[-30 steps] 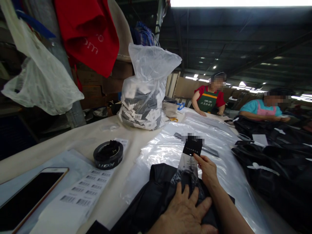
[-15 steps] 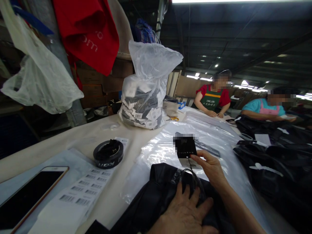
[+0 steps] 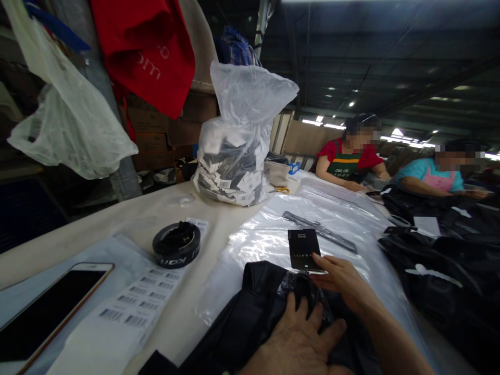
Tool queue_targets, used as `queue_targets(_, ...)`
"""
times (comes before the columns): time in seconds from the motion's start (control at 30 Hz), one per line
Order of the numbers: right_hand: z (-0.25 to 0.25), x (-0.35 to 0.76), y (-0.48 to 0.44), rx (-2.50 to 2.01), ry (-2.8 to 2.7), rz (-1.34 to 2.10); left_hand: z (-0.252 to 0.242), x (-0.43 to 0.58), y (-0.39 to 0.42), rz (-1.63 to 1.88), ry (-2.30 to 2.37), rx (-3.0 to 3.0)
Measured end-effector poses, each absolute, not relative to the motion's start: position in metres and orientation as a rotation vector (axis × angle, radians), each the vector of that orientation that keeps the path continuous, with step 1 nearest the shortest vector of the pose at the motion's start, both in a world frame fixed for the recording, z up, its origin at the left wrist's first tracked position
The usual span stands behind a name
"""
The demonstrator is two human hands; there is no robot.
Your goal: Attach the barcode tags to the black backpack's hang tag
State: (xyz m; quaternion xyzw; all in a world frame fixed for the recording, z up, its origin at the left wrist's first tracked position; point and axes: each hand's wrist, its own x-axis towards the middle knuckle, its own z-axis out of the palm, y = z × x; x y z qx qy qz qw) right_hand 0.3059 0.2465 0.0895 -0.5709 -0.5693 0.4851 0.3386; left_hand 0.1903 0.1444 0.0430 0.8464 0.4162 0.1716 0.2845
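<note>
My left hand point(image 3: 297, 341) lies flat with spread fingers on a folded black garment point(image 3: 253, 312) at the near edge of the table. My right hand point(image 3: 344, 278) pinches the lower edge of a black hang tag point(image 3: 303, 250), which lies low over the garment's top edge and a stack of clear plastic bags point(image 3: 273, 229). A crinkled clear wrap point(image 3: 300, 284) sits on the garment between my two hands.
A smartphone point(image 3: 47, 310) and barcode label sheets point(image 3: 128, 304) lie at the left, a black tape roll point(image 3: 176, 251) behind them. A plastic bag full of tags point(image 3: 234, 166) stands mid-table. Black garments point(image 3: 441, 260) pile at the right. Two other people point(image 3: 347, 159) point(image 3: 433, 177) work at the far end.
My right hand has lowered the black tag from upright to nearly flat near the garment. The left hand has stayed pressed on the garment.
</note>
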Motion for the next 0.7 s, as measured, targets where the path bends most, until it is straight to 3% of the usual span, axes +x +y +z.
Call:
queue_targets(0.33, 0.067, 0.308, 0.258, -1.302, -1.419, 0.585, 0.048, 0.191, 0.143, 0.457, 1.142, 2.263)
queue_targets(0.57, 0.065, 0.316, 0.259, -1.271, -1.546, 0.446, 0.043, 0.191, 0.143, 0.486, 1.135, 2.277)
queue_targets(0.7, 0.064, 0.318, 0.260, -1.244, -1.404, 0.655, 0.045, 0.191, 0.142, 0.465, 1.154, 2.285)
